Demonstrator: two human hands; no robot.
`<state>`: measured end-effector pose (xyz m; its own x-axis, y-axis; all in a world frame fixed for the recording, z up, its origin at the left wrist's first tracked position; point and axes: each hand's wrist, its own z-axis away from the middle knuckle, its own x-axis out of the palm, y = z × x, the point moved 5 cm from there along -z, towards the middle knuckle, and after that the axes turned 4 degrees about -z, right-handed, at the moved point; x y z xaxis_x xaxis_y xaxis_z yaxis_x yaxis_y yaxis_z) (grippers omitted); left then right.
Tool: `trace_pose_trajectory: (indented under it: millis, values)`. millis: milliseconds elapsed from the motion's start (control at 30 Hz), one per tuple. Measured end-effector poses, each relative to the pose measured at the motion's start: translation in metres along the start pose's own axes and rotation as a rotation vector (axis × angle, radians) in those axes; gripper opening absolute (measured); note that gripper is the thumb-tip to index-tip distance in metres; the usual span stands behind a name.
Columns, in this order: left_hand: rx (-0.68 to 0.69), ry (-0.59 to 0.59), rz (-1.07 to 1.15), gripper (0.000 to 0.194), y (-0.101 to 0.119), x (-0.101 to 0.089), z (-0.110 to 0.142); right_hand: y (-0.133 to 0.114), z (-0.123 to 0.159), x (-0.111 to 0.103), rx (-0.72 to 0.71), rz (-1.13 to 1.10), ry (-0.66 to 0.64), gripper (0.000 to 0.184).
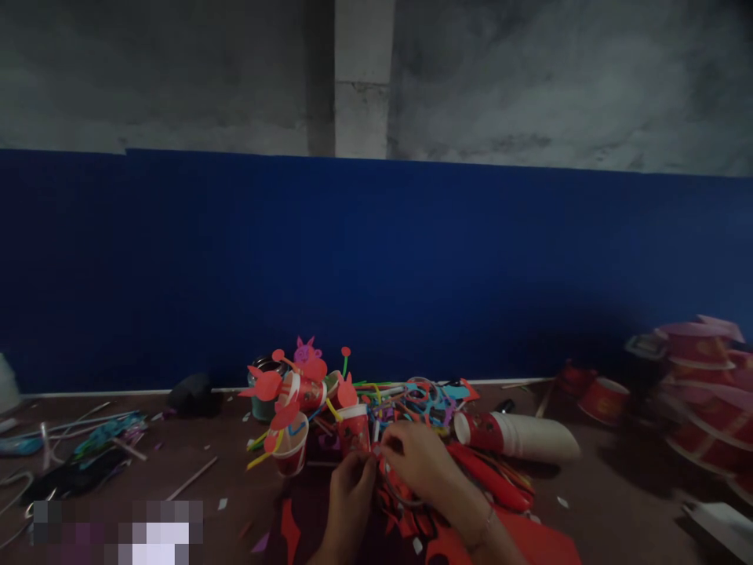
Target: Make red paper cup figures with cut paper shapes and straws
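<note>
My left hand (pixel 351 493) and my right hand (pixel 419 463) meet low in the middle of the view, fingers pinched together over a small piece that I cannot make out. They work right in front of a red paper cup (pixel 354 428) standing upright with red paper cut-outs fixed to it. Red paper scraps (pixel 529 537) lie under my right wrist. Beside the right hand a stack of red and white paper cups (pixel 514 435) lies on its side.
A heap of decorated cups (pixel 294 392), coloured straws (pixel 388 391) and paper shapes fills the middle of the brown tabletop (pixel 612 486). More red cups (pixel 706 392) pile up at the right. Scissors and straws (pixel 88 447) lie at the left. A blue board (pixel 376 267) stands behind.
</note>
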<state>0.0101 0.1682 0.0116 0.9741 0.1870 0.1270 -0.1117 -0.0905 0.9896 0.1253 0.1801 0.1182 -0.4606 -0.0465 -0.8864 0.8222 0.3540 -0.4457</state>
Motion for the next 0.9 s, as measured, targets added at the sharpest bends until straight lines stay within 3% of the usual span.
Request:
trace_pose_trajectory:
  millis: [300,900]
  values:
    - [0.087,-0.034,0.033,0.047,0.0071,0.0005,0.0005,-0.0082,0.0013,0.0084,0.01,0.063,-0.004,0.021]
    - [0.098,-0.04,-0.065,0.05,0.0053,0.0034,0.0045,-0.0026,-0.0006,0.0114,-0.002,0.099,-0.113,0.026]
